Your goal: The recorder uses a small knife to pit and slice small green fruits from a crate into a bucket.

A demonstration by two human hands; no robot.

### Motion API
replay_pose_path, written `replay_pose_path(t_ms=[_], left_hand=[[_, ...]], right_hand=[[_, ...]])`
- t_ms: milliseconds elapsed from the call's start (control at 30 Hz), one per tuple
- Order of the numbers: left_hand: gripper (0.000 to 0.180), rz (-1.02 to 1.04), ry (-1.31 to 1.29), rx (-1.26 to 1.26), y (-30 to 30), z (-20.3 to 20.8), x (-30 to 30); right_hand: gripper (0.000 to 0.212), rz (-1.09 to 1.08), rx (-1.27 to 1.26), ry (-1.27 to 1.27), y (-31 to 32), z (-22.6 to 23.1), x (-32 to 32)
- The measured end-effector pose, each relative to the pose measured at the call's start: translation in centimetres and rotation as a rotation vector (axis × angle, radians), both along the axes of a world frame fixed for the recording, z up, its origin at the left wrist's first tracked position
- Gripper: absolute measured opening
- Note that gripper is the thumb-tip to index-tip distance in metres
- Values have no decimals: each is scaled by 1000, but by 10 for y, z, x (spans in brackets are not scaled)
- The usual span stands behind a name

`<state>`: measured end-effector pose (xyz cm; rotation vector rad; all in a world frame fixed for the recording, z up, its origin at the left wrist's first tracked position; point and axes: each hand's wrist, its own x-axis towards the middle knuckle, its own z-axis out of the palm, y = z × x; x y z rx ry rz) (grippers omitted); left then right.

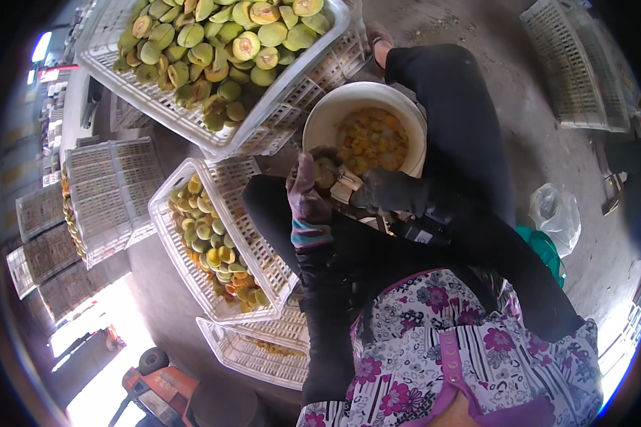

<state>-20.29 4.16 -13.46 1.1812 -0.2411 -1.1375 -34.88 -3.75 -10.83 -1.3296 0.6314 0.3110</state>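
Observation:
My left hand [310,188], in a worn glove with a striped cuff, is closed round a greenish fruit piece [325,173] at the near rim of a white bucket [317,124]. The thumb points up along its side. My right hand [388,192], in a dark glove, grips a small tool with a pale wooden-looking block and a shiny metal part [346,182]. The tool meets or nearly meets the fruit; the exact contact is hidden. Orange-yellow fruit pieces [374,139] lie in the bottom of the bucket, which stands between my legs.
A large white crate [224,146] heaped with halved green fruit stands at the far left. Nearer is a tilted crate [253,245] of green and orange pieces, above another crate [263,356]. Stacked crates [566,64] stand at right, beyond a clear plastic bag [555,217] and green bowl [545,252].

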Motion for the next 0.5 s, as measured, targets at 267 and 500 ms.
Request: replay_pose_path(t_ms=[267, 500], left_hand=[[57, 185, -479, 194, -3, 0, -10], [52, 238, -77, 175, -15, -29, -2]], right_hand=[[19, -20, 621, -24, 3, -8, 2], [32, -53, -485, -13, 35, -55, 19]])
